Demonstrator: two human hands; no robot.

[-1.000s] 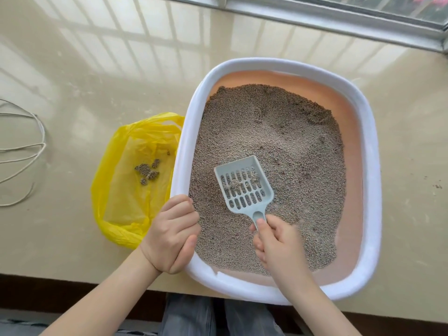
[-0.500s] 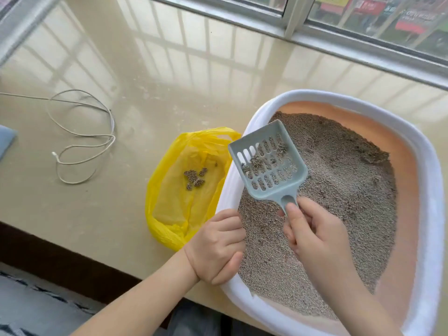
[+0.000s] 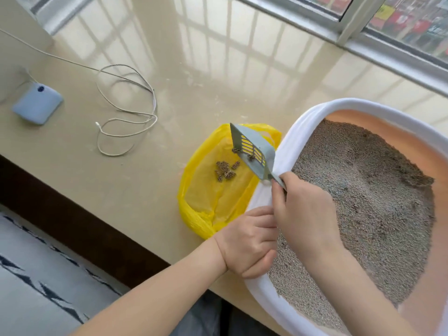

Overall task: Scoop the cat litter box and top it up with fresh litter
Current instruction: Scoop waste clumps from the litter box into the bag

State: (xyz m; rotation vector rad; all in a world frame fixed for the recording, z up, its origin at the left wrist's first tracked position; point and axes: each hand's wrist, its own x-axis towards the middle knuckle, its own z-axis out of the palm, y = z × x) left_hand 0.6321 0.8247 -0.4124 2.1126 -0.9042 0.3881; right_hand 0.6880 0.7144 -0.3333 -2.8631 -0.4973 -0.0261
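Note:
A white-rimmed litter box (image 3: 288, 139) with a peach inside holds grey litter (image 3: 363, 202) at the right. My right hand (image 3: 303, 214) grips the handle of a grey slotted scoop (image 3: 254, 154), which is tipped on its side over an open yellow plastic bag (image 3: 215, 200) left of the box. Two clumps cling to the scoop's lower edge. Several brown clumps (image 3: 225, 170) lie inside the bag. My left hand (image 3: 247, 241) grips the box's left rim, thumb inside and fingers curled over the edge.
The box and bag sit on a glossy beige sill (image 3: 145, 190) below a window frame (image 3: 351, 32). A looped white cable (image 3: 126, 110) and a small blue device (image 3: 37, 103) lie at the left. The sill's dark front edge drops to a patterned rug (image 3: 36, 275).
My right hand lifted the scoop out of the litter, carried it left over the box rim and tipped it above the yellow bag. The view swung left. My left hand stayed on the rim.

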